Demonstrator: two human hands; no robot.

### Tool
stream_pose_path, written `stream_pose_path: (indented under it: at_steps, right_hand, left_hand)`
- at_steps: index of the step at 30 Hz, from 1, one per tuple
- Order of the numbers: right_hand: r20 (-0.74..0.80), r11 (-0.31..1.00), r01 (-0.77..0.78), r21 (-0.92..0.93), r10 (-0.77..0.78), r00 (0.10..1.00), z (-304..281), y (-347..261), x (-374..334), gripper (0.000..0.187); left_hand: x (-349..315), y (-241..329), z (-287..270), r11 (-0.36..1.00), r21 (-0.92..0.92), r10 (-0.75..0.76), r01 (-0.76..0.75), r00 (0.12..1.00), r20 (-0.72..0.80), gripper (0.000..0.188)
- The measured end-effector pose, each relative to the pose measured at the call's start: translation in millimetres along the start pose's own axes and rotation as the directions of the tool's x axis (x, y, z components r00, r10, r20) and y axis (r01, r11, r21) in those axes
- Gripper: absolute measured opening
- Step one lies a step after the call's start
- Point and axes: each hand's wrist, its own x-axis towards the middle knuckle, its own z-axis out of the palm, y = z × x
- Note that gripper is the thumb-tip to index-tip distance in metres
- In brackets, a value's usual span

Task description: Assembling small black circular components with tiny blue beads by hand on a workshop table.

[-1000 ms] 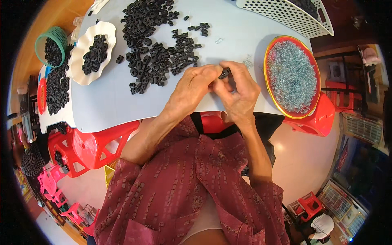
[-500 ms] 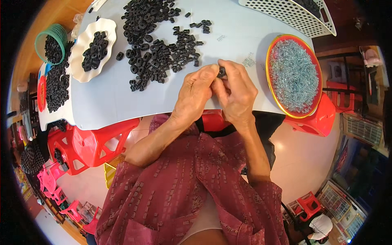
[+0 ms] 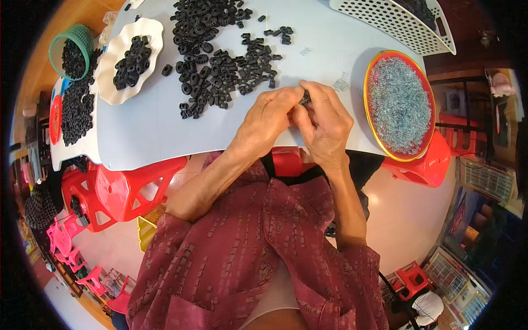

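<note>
Close together above the table's near edge, my left hand (image 3: 267, 118) and my right hand (image 3: 325, 124) are both closed, fingertips meeting. Between them they grip a small black plastic cord lock (image 3: 306, 98), mostly hidden by the fingers. A loose pile of black cord lock parts (image 3: 212, 74) lies just beyond my left hand, some rounded with holes, some smaller and blocky. To the right of my right hand, a red bowl with a yellow rim (image 3: 367, 113) holds a heap of small metal springs (image 3: 399, 104). A few loose springs (image 3: 341, 81) lie on the tabletop near my right fingertips.
A white scalloped plate (image 3: 154, 36) with finished-looking black pieces sits at the left. Beyond it a green basket (image 3: 82, 36) lies tipped among more black parts. A white perforated basket (image 3: 385, 22) stands far right. Red stools (image 3: 124, 187) are below the table.
The view has shifted slightly, so the table's things appear a little displaced. My hands stay together on the cord lock, with the fingers slightly changed in position around it.
</note>
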Motion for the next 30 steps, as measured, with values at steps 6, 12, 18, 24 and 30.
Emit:
stream_pose_path:
  at_steps: [6, 12, 18, 24, 30]
  right_hand:
    - [0.026, 0.988, -0.102, 0.119, 0.100, 0.995, 0, -5, 4, 0.032]
    - [0.075, 0.997, -0.064, 0.047, 0.061, 0.995, -14, -6, 17, 0.030]
    - [-0.143, 0.981, -0.039, -0.188, 0.012, 0.990, -56, 8, 101, 0.024]
    - [-0.147, 0.921, -0.012, -0.390, -0.049, 0.988, -110, 68, 194, 0.035]
    - [0.000, 0.646, 0.311, -0.697, -0.434, 0.901, -71, 52, 179, 0.029]
  left_hand:
    - [-1, 8, 2, 0.970, -0.206, -0.135, 0.129, 0.991, -0.016, 0.032]
    - [-10, 12, -4, 0.964, -0.263, 0.053, -0.039, 0.998, 0.045, 0.045]
    - [-16, -1, -22, 0.993, -0.075, 0.088, -0.086, 0.996, 0.022, 0.055]
    - [-15, -3, -18, 0.983, 0.031, 0.178, -0.180, 0.982, 0.064, 0.047]
    - [-20, 3, -16, 0.978, 0.036, 0.203, -0.205, 0.977, 0.062, 0.043]
